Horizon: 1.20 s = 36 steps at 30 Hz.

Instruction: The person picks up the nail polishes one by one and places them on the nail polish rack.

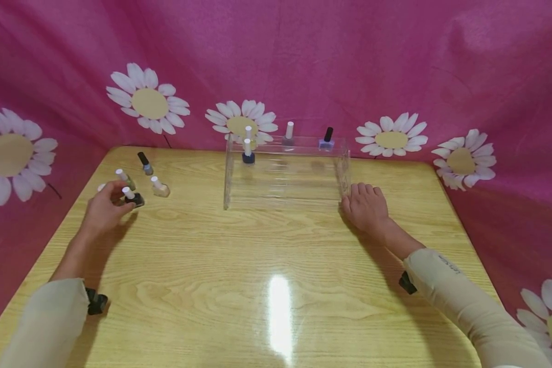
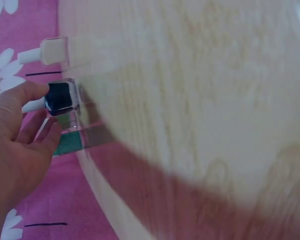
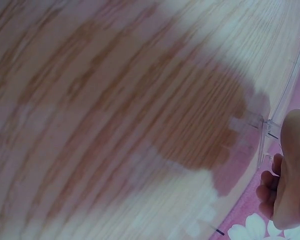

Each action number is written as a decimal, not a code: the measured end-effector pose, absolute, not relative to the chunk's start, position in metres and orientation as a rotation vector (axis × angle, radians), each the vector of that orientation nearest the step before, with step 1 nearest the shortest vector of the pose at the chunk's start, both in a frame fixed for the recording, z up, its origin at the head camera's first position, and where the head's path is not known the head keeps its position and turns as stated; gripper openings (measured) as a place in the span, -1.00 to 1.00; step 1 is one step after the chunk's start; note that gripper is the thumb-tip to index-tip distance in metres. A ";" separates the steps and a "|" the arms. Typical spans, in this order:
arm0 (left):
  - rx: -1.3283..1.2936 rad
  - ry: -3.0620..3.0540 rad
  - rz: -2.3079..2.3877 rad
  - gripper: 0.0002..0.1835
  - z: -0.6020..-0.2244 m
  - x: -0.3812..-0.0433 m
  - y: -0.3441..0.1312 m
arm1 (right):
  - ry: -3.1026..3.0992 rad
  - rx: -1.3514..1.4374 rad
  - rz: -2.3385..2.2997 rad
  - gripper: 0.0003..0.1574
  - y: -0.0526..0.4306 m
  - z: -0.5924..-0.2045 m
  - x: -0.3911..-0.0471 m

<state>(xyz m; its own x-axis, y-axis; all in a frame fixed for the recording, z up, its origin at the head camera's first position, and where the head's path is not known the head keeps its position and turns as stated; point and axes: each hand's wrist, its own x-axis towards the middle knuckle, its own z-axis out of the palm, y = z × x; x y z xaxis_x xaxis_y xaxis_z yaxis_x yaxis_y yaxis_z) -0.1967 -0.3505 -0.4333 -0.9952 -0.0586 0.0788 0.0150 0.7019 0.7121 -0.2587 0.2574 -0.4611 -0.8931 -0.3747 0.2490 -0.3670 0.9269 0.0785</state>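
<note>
My left hand [image 1: 102, 208] pinches a dark nail polish bottle [image 2: 60, 97] with a white cap, thumb on one side and fingers on the other. Close behind it stand a green nail polish bottle [image 1: 128, 181], a cream one [image 1: 161, 189] and a pale blue one [image 1: 147, 167] with a black cap. Another green bottle [image 2: 69, 142] shows beside the fingers in the left wrist view. My right hand [image 1: 367, 207] holds the right end of a clear stepped rack [image 1: 285, 191], its fingers curled at the side panel.
Toward its back the rack bears a dark blue bottle [image 1: 248, 158], a white-capped bottle [image 1: 289, 139] and a lilac bottle [image 1: 326, 143] with a black cap. Another white cap [image 1: 248, 132] shows behind the blue one. A pink flowered cloth [image 1: 303, 61] hangs around the wooden table [image 1: 202, 276].
</note>
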 end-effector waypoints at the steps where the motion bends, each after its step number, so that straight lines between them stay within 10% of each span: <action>1: 0.038 -2.819 -1.166 -0.42 -0.435 -0.197 -0.351 | -2.822 0.554 -0.038 -0.54 0.257 -0.461 -0.259; 36: -0.112 -2.623 -1.355 -0.53 -0.424 -0.202 -0.326 | -2.781 0.570 0.015 -0.57 0.256 -0.459 -0.256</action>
